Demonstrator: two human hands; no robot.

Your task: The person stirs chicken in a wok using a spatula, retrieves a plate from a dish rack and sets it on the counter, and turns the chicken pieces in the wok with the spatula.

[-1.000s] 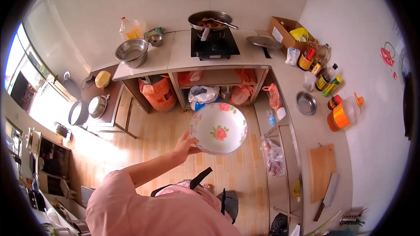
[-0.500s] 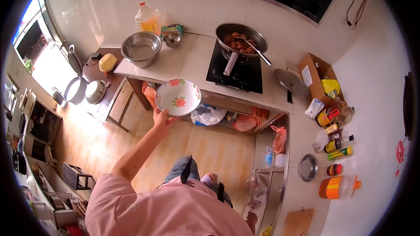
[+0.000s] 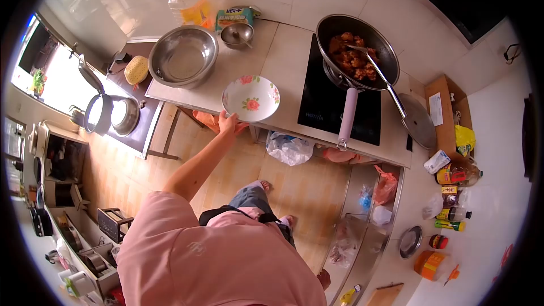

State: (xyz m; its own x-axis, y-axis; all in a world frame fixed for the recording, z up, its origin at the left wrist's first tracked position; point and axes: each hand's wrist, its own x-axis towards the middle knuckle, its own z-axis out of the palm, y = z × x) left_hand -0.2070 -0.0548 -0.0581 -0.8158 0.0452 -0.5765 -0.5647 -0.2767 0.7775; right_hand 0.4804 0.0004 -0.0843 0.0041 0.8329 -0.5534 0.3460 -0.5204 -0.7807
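Note:
My left hand (image 3: 228, 123) grips the near rim of a white bowl (image 3: 263, 99) with red flowers, its thumb over the edge. The bowl is at the front edge of the counter; whether it rests there I cannot tell. Only a small dark part of my right hand (image 3: 324, 279) seems to show beside the pink shirt, its fingers hidden. To the bowl's right, a wok (image 3: 391, 45) with browned meat pieces (image 3: 354, 62) stands on a black cooktop (image 3: 317, 102). A metal spatula (image 3: 393, 93) leans in the wok, its handle over the rim.
A steel basin (image 3: 184, 56) and a small metal bowl (image 3: 237, 35) stand on the counter behind the bowl. An oil jug (image 3: 190, 3) is at the wall. A pot lid (image 3: 418, 122), a cardboard box (image 3: 445, 110) and several bottles line the right side. The wok handle (image 3: 348, 116) points outward.
My left hand has brought the bowl closer to the counter. The view has shifted and turned, with the cooktop and wok now larger and farther right.

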